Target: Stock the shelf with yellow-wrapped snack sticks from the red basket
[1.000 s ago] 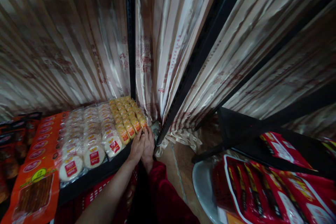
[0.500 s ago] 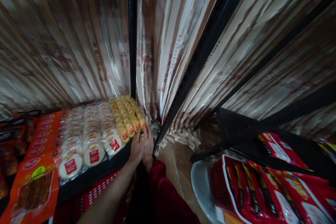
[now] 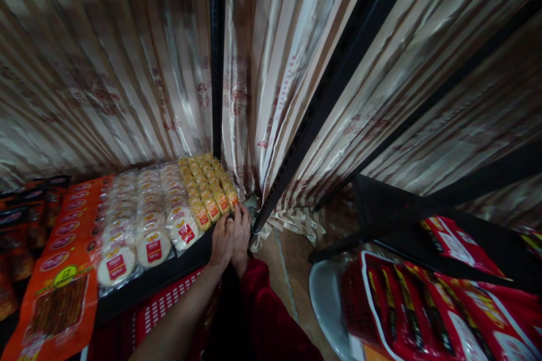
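**Yellow packets point(image 3: 207, 192) in tight columns at the end of the black shelf point(image 3: 178, 266)**

The yellow packets stand in four close columns on the shelf's right end, beside three columns of round white cakes point(image 3: 153, 247) in clear wrap. Each column seems to lean back on itself, probably so that it holds its own line and only the front pack shows its whole red label.

Both hands are at the front of the rightmost yellow columns. The right hand point(image 3: 240, 234) has its fingertips against the foremost packet or just before it; whether they pinch it, I cannot tell. The left hand point(image 3: 222, 241) lies alongside, touching the right, fingers bent near the next packets — its grip is hidden too. Side by side like this, they look placed to square a front edge rather than to lift.

Left of the cakes, an orange bag point(image 3: 59, 293) lies with its clear window to the front, the ones behind showing only their tops, likely to save room. A curtain point(image 3: 127, 51) hangs behind, perhaps as a backing. Below the shelf is a red basket point(image 3: 167, 304); across the floor, red bags point(image 3: 427, 310) stand on edge in a row — presumably so more fit.
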Demonstrator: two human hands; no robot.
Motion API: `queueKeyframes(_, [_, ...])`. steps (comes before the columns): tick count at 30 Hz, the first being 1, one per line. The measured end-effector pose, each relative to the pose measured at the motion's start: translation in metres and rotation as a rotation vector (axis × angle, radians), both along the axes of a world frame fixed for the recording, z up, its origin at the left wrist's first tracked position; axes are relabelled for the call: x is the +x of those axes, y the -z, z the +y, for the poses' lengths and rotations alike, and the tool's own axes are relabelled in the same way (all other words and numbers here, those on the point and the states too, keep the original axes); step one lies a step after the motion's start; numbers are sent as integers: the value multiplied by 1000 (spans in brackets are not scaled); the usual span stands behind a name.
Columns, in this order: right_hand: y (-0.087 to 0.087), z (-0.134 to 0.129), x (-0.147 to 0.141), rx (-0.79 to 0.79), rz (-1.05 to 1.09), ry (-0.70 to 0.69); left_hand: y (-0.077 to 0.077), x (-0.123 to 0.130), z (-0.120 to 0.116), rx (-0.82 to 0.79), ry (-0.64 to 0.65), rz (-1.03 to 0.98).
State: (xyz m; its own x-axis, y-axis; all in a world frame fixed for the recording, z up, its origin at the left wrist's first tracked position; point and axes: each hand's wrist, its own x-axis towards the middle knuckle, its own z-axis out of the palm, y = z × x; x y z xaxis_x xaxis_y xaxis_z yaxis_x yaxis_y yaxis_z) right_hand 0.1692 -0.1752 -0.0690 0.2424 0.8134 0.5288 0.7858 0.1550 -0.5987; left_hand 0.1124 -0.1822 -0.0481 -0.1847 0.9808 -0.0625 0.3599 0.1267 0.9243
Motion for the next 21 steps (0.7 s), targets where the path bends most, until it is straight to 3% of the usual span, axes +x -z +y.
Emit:
queueKeyframes(6, [6, 2, 1, 3, -15, -32, -9, 1, -4, -9, 11, -23])
queueKeyframes(12, [14, 4, 3, 1, -64, -46, -5, 1, -3, 21, 25, -8])
queueKeyframes(21, [1, -1, 2, -1, -19, -21, 3, -1, -2, 39, -2, -36])
